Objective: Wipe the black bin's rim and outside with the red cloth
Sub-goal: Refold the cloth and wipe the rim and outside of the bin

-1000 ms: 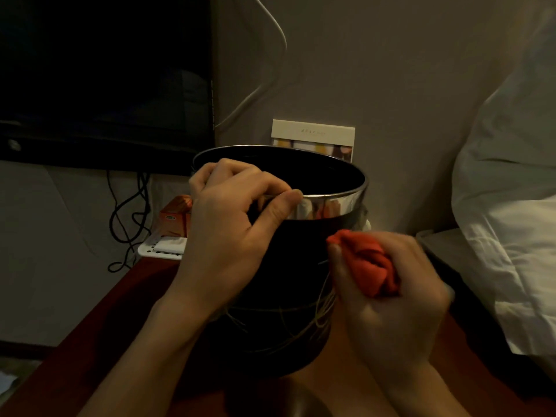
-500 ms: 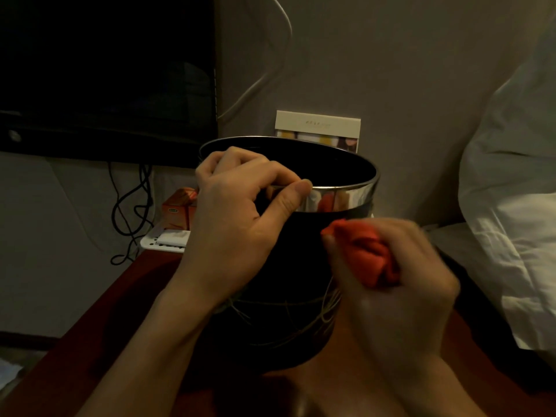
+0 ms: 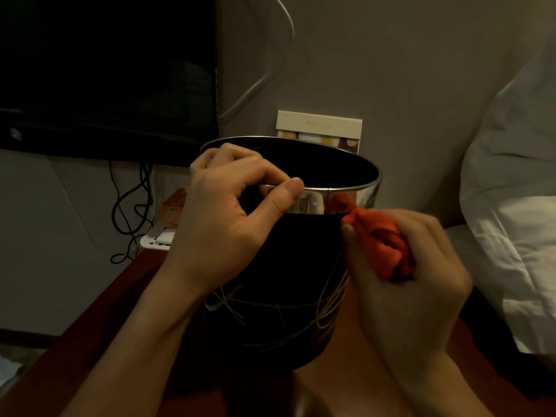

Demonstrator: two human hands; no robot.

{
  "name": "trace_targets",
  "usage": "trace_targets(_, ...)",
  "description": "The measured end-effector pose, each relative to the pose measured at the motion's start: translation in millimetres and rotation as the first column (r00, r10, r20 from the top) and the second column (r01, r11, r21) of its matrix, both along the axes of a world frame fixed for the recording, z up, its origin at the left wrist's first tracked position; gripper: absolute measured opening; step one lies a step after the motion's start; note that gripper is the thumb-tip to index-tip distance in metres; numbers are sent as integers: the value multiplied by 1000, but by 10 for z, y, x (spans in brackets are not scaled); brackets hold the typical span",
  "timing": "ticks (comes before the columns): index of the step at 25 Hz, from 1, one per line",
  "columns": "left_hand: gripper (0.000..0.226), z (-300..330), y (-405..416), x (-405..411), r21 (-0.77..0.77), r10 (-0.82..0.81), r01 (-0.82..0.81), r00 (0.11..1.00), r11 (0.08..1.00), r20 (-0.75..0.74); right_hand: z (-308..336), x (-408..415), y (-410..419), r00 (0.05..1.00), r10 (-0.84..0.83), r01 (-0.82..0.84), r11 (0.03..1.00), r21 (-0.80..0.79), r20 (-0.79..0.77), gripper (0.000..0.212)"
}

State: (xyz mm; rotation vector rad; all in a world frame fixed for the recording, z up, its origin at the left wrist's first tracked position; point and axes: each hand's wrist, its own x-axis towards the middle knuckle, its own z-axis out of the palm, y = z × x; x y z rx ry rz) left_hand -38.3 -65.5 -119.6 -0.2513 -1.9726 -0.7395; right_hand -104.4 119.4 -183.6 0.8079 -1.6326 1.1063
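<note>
The black bin [image 3: 288,296] stands upright on a reddish table, with a shiny metal rim band [image 3: 340,197] and thin pale scribble lines low on its wall. My left hand [image 3: 228,221] grips the near left rim, thumb outside on the metal band and fingers curled over the edge. My right hand [image 3: 406,284] holds the bunched red cloth [image 3: 379,242] against the bin's right side, just under the metal band. The cloth's red reflection shows in the band.
The reddish table [image 3: 99,320] carries an orange box [image 3: 174,203] and a white tray [image 3: 158,239] behind the bin. A dark screen [image 3: 105,70] and hanging cables [image 3: 132,206] are at left. A card [image 3: 319,129] leans on the wall. White bedding [image 3: 511,221] lies at right.
My right hand with the red cloth has moved up the bin's right side, from the black wall to just under the metal band. My left hand keeps its grip on the rim.
</note>
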Motion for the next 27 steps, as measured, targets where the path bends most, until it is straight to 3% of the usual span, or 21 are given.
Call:
trace_targets(2, 13, 6, 77, 8, -17, 45, -45, 999, 999, 3, -164, 64, -101, 999, 46, -46, 997, 63, -11, 22)
trace_targets(6, 24, -53, 391, -14, -211, 182, -180, 983, 961, -11, -261, 99, -131, 989, 146, -141, 982, 129, -26, 22)
trace_targets(12, 10, -31, 72, -18, -3, 31, -31, 999, 1000, -33, -42, -65, 49, 995, 67, -62, 995, -75, 77, 18)
trace_targets(19, 10, -32, 62, -28, 7, 46, -46, 999, 999, -20, -270, 103, -143, 997, 75, -76, 992, 98, 19, 24)
trace_targets(24, 10, -27, 65, -25, -13, 34, -34, 999, 999, -12, -117, 1, -12, 999, 35, -35, 999, 3, 4, 19)
trace_targets(27, 9, -25, 18, -31, 10, 28, -28, 1000, 1000, -3, -310, 53, -130, 999, 52, -53, 997, 61, 4, 23)
